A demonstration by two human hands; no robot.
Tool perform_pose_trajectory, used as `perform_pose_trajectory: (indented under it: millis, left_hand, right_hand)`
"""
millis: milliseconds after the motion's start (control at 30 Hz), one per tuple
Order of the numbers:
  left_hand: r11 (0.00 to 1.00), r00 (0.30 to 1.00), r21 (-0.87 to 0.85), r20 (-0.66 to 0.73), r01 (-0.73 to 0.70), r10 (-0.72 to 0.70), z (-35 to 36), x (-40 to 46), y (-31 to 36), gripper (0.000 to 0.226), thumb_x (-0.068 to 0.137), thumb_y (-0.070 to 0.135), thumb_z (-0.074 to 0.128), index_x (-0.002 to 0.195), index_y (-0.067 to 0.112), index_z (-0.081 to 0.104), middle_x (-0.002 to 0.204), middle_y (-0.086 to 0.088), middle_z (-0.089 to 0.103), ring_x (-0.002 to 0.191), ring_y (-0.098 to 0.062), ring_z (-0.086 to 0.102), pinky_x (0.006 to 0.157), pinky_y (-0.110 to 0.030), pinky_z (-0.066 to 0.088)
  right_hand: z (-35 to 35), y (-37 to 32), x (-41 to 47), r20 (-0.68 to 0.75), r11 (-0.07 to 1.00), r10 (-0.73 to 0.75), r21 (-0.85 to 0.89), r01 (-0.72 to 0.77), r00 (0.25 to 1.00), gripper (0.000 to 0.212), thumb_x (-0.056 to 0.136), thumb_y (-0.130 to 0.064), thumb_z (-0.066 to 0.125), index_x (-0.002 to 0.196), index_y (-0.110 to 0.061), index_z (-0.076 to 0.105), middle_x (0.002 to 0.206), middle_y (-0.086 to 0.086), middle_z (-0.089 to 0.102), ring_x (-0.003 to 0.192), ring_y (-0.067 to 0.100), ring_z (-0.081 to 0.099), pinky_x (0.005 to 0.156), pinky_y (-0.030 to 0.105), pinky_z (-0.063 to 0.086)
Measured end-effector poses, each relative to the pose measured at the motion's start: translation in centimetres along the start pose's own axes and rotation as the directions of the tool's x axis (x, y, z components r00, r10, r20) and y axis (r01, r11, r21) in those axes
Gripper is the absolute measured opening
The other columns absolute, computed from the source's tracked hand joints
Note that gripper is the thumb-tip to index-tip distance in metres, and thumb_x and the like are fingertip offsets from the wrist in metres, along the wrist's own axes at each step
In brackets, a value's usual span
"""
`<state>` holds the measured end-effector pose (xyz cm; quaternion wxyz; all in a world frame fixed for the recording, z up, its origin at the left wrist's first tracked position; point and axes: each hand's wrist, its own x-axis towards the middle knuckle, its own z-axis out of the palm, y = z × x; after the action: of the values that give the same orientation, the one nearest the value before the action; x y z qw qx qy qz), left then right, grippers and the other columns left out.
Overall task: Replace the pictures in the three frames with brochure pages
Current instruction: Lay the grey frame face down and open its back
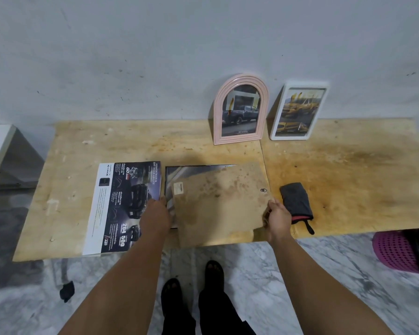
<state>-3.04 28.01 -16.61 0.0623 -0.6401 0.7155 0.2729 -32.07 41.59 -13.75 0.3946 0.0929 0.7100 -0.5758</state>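
- Near the front edge of the surface (70, 184), toward its middle, the 3rd frame (168, 187) lies face down with a brochure page showing inside it, and the stained backing board (218, 201) sits skewed over it, its near corner past the surface's front edge.
- The right hand (277, 217) pinches the board's right edge between thumb and fingers; a slip there could drop the board onto the page and crease it, or let it tip off the front edge to the floor.
- The left hand (155, 215) rests at the frame's left side, fingers reaching toward the board's edge; I cannot tell whether they curl round anything. If it presses unevenly, the frame may slide toward the open brochure (124, 206) just to its left.
- The board is rotated against the frame, so forcing it down now would likely jam a corner or shift the page off square.
- The small hanger (263, 190) near the board's right edge could end up at the wrong end if the board goes in turned.
- At the back edge, the pink arched frame (241, 110) and the white frame (299, 111) stand against the wall, already showing vehicle pages; a hard bump of the surface could topple them.
- The dark cloth (296, 204) lies just right of the right hand, where the board could snag it.
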Motion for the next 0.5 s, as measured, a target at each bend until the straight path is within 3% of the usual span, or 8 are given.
perform_pose_trajectory:
  millis: [100, 167, 200, 233, 367, 433, 500]
  left_hand:
    - [1.0, 1.0, -0.006, -0.015, -0.006, 0.006, -0.1, -0.1, 0.1, 0.03, 0.093, 0.011, 0.06, 0.123, 0.003, 0.059, 0.113, -0.021, 0.053, 0.097, -0.039, 0.061, 0.083, -0.048, 0.052]
    - [1.0, 0.999, -0.022, -0.037, -0.009, 0.008, 0.2, -0.1, -0.2, 0.028, 0.093, 0.009, 0.056, 0.12, 0.002, 0.059, 0.11, -0.021, 0.053, 0.094, -0.04, 0.06, 0.082, -0.05, 0.053]
    - [1.0, 0.999, -0.017, -0.037, -0.017, 0.017, 0.2, -0.1, -0.3, 0.028, 0.094, 0.009, 0.056, 0.12, 0.002, 0.059, 0.109, -0.021, 0.053, 0.093, -0.039, 0.06, 0.081, -0.05, 0.053]
    - [1.0, 0.999, -0.007, -0.036, -0.026, 0.026, 0.2, 0.0, -0.3, 0.028, 0.094, 0.009, 0.057, 0.121, 0.002, 0.059, 0.108, -0.02, 0.053, 0.094, -0.039, 0.06, 0.081, -0.05, 0.053]
    - [1.0, 0.998, 0.008, -0.058, -0.026, 0.027, 0.0, 0.1, -0.3, 0.024, 0.092, 0.011, 0.055, 0.115, 0.007, 0.061, 0.097, -0.013, 0.05, 0.091, -0.039, 0.061, 0.078, -0.048, 0.054]
    - [1.0, 0.997, 0.018, -0.069, -0.025, 0.027, 0.0, 0.3, -0.4, 0.022, 0.091, 0.014, 0.054, 0.111, 0.011, 0.064, 0.095, -0.012, 0.055, 0.087, -0.037, 0.062, 0.078, -0.048, 0.057]
    - [1.0, 0.998, 0.006, -0.066, -0.003, 0.003, 0.0, 0.5, -0.3, 0.016, 0.089, 0.016, 0.054, 0.103, 0.015, 0.062, 0.092, -0.011, 0.056, 0.084, -0.036, 0.063, 0.078, -0.05, 0.059]
  right_hand:
    - [-1.0, -1.3, 0.9, -0.006, 0.997, -0.034, -0.067, 0.034, 0.999, 0.029, 0.106, -0.015, 0.047, 0.128, -0.011, 0.066, 0.075, -0.001, 0.059, 0.068, 0.013, 0.054, 0.065, 0.028, 0.044]
    - [-1.5, -1.9, 1.4, 0.009, 0.998, -0.037, -0.053, 0.037, 0.999, 0.03, 0.107, -0.015, 0.045, 0.127, -0.014, 0.067, 0.085, 0.013, 0.065, 0.076, 0.028, 0.062, 0.079, 0.041, 0.056]
    - [-1.9, -2.2, 1.8, 0.007, 0.999, -0.021, -0.027, 0.021, 1.0, 0.03, 0.107, -0.016, 0.044, 0.126, -0.016, 0.068, 0.09, 0.022, 0.065, 0.081, 0.038, 0.062, 0.089, 0.051, 0.055]
    - [-2.2, -2.7, 2.3, -0.002, 1.0, -0.004, 0.005, 0.004, 1.0, 0.031, 0.107, -0.017, 0.044, 0.126, -0.018, 0.068, 0.092, 0.027, 0.064, 0.08, 0.044, 0.059, 0.089, 0.054, 0.054]
    - [-4.0, -5.2, 4.6, -0.109, 0.981, 0.084, 0.183, -0.063, 0.99, 0.024, 0.107, -0.018, 0.042, 0.12, -0.02, 0.061, 0.062, -0.005, 0.051, 0.049, 0.01, 0.045, 0.06, 0.031, 0.043]
    - [-4.9, -6.8, 5.8, -0.174, 0.965, 0.112, 0.254, -0.065, 0.978, 0.028, 0.106, -0.017, 0.04, 0.128, -0.018, 0.058, 0.061, -0.007, 0.047, 0.046, 0.008, 0.041, 0.054, 0.027, 0.043]
    - [-5.7, -8.5, 6.7, -0.231, 0.966, 0.11, 0.256, -0.049, 0.967, 0.03, 0.102, -0.008, 0.04, 0.127, -0.014, 0.057, 0.061, -0.003, 0.044, 0.046, 0.012, 0.035, 0.046, 0.026, 0.034]
